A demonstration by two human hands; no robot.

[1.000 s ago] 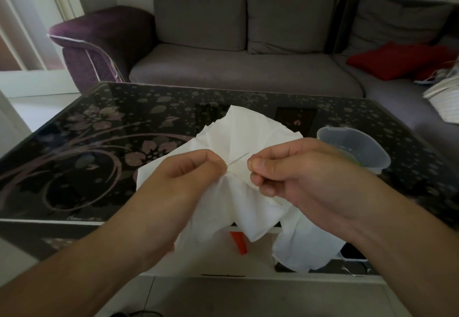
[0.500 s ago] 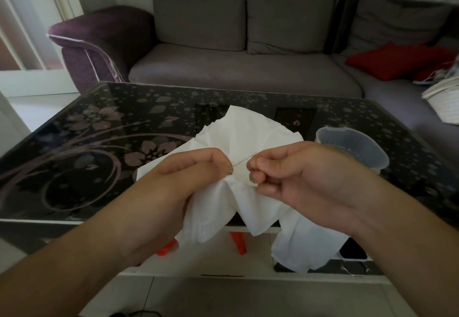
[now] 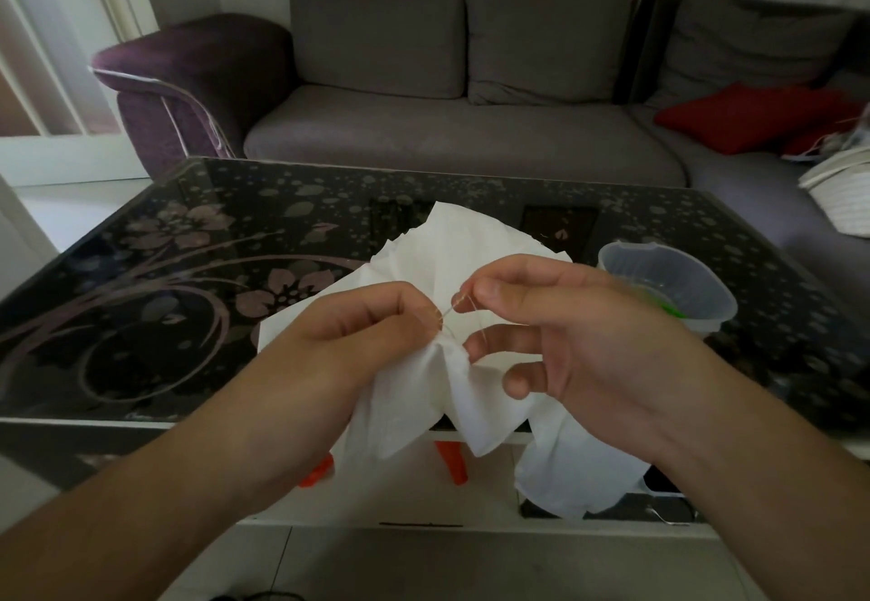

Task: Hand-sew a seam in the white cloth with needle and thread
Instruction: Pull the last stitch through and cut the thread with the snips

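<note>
Pinching a fold of the white cloth (image 3: 414, 393), the left hand (image 3: 358, 337) holds the seam bunched over the table (image 3: 188, 271) edge. Since a moment ago the right hand (image 3: 560, 332) has lifted slightly and spread its lower fingers, while thumb and forefinger grip the needle (image 3: 453, 312), now drawn partly out. That suggests a stitch is being pulled through. The needle slants between both hands, thread (image 3: 481, 330) trailing below.

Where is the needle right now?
In the head view, centre frame: the needle is pinched by the right hand, its tip entering the white cloth beside the left hand.
</note>
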